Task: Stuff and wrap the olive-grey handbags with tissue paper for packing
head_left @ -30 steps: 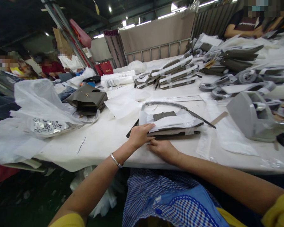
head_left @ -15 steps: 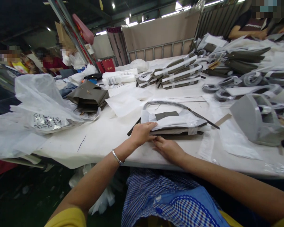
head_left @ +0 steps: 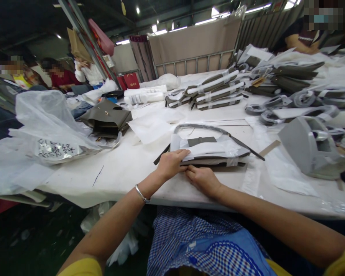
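A dark olive handbag [head_left: 218, 155] lies flat on the table in front of me, partly covered by white wrapping, with its strap [head_left: 202, 125] looped behind it. My left hand [head_left: 171, 163] grips the bag's near left corner, thumb on top of the white wrapping and fingers at the edge. Close beside it, my right hand [head_left: 202, 179] has its fingers closed at the bag's lower front edge. What those fingertips pinch is too small to make out. Clear tape [head_left: 232, 160] shows near the bag's right end.
Wrapped bags [head_left: 218, 90] are stacked at the back, with more bags and coiled straps [head_left: 301, 96] to the right. A grey tape dispenser [head_left: 307, 147] stands at right. Leftward are an open olive bag [head_left: 106, 119] and a large plastic bag [head_left: 46, 126]. Co-workers sit beyond.
Both hands stay at the bag's near left edge. The right hand's fingers are drawn in more tightly than before. The view has shifted very slightly.
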`<state>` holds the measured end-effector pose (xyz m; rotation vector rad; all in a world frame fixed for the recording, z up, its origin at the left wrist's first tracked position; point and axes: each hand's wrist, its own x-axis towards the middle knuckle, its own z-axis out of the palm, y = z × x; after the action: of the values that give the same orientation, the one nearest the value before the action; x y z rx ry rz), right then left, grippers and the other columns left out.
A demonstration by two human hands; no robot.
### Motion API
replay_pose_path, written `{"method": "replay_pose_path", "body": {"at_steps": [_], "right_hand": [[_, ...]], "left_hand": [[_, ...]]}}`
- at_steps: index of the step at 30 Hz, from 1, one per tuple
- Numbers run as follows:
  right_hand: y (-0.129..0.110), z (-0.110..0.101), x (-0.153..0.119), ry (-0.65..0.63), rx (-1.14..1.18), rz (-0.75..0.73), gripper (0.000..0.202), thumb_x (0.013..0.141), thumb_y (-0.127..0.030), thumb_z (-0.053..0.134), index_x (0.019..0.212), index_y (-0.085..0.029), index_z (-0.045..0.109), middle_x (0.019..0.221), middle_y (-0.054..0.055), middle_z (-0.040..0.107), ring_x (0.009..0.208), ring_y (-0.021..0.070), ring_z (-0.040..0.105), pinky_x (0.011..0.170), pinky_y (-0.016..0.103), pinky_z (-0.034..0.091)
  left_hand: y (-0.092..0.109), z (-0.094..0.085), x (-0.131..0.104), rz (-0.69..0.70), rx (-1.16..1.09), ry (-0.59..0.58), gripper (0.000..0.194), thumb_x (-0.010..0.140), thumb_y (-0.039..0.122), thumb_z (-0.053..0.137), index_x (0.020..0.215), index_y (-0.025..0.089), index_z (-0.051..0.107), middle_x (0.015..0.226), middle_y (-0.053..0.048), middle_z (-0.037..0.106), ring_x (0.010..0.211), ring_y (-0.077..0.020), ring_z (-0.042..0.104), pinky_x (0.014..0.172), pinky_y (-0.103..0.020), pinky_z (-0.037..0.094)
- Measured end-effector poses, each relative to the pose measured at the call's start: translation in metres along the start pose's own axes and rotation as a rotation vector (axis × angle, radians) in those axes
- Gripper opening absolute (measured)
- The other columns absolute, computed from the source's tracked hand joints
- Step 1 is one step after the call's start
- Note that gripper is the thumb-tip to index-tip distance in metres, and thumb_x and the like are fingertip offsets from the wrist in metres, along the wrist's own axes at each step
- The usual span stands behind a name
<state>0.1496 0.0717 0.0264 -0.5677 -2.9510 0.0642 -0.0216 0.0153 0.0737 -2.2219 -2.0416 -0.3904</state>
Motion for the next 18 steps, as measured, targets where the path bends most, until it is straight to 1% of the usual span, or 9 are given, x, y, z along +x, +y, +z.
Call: {"method": "replay_pose_path", "body": {"at_steps": [2,5,7,9,12,15,18], "right_hand": [[0.002,0.0,-0.003,-0.005,-0.002,0.001,0.029,0.1,-0.022,0.043,0.112,-0.019,0.069,0.107,0.007,0.072,0.077,0.0195,0.068,0.059,0.026,0.041],[0.002,-0.002,-0.004,-0.038,-0.01,0.027,0.032,0.101,-0.025,0.041,0.124,-0.021,0.064,0.115,0.007,0.07,0.082,0.0197,0.068,0.061,0.025,0.043],[-0.002,-0.004,0.0,-0.073,-0.022,0.057,0.034,0.101,-0.025,0.041,0.127,-0.022,0.062,0.116,0.007,0.07,0.08,0.02,0.068,0.061,0.026,0.043],[-0.007,-0.006,0.005,-0.095,-0.039,0.081,0.034,0.101,-0.022,0.04,0.123,-0.018,0.065,0.112,0.01,0.071,0.076,0.0209,0.069,0.06,0.027,0.043],[-0.011,-0.008,0.014,-0.097,-0.066,0.082,0.035,0.098,-0.014,0.038,0.113,-0.013,0.07,0.104,0.012,0.072,0.071,0.0224,0.068,0.057,0.029,0.042],[-0.01,-0.008,0.017,-0.072,-0.091,0.055,0.034,0.096,-0.01,0.039,0.113,-0.013,0.069,0.104,0.01,0.072,0.069,0.022,0.067,0.053,0.029,0.037],[-0.006,-0.007,0.014,-0.031,-0.111,0.006,0.031,0.096,-0.011,0.041,0.111,-0.015,0.069,0.106,0.008,0.071,0.066,0.0195,0.065,0.051,0.029,0.031]], "left_hand": [[0.0,-0.001,0.001,0.002,-0.001,-0.006,0.056,0.077,0.036,0.075,0.129,0.028,0.056,0.131,0.001,0.065,0.101,-0.0212,0.07,0.075,-0.028,0.054],[-0.001,-0.002,0.004,0.002,-0.001,-0.017,0.054,0.076,0.037,0.076,0.127,0.028,0.058,0.129,0.001,0.067,0.1,-0.0216,0.07,0.075,-0.028,0.054],[-0.002,-0.002,0.008,0.002,0.001,-0.024,0.053,0.076,0.037,0.076,0.125,0.029,0.059,0.128,0.001,0.068,0.099,-0.0221,0.07,0.076,-0.029,0.054],[-0.004,-0.002,0.011,0.006,0.004,-0.029,0.051,0.075,0.037,0.075,0.124,0.029,0.06,0.127,0.0,0.068,0.099,-0.0226,0.07,0.076,-0.029,0.055],[-0.006,-0.002,0.014,0.011,0.009,-0.028,0.051,0.075,0.035,0.076,0.123,0.029,0.061,0.125,0.0,0.069,0.099,-0.0233,0.07,0.076,-0.03,0.055],[-0.008,-0.002,0.013,0.007,0.013,-0.01,0.054,0.074,0.032,0.076,0.125,0.028,0.06,0.126,-0.001,0.068,0.099,-0.0236,0.07,0.076,-0.03,0.056],[-0.01,0.001,0.008,0.015,0.01,0.016,0.057,0.074,0.032,0.077,0.127,0.028,0.058,0.128,-0.001,0.067,0.098,-0.0229,0.071,0.076,-0.03,0.056]]}}
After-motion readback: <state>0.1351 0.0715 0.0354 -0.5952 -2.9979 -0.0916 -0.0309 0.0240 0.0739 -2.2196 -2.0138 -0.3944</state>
